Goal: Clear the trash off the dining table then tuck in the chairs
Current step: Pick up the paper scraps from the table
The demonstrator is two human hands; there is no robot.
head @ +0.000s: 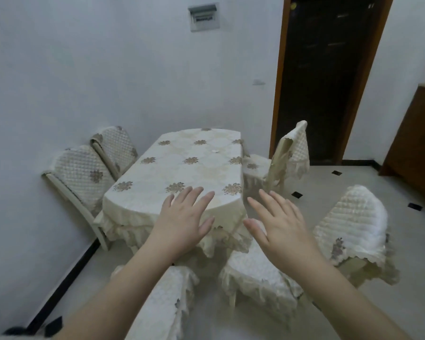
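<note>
Both the left hand (182, 219) and right hand (279, 223) hover flat and empty-fingered before the rounded, floral-clothed dining table (182, 168), where one small white scrap (215, 150) lies among quilted, lace-trimmed chairs (351, 227).

Soft even light, slight blur, wide-angle distortion

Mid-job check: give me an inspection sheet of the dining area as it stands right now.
Surface: dining table under a floral cloth.
Job's things: one small white scrap near the far end; two chairs against the left wall; far right chair, near right chair and near chair pulled out.
Clutter: nothing seen besides the scrap.
Hands: left hand and right hand open, fingers spread, holding nothing.
Cables: nothing seen.
Surroundings: white wall, wall box, dark doorway, tiled floor.
</note>
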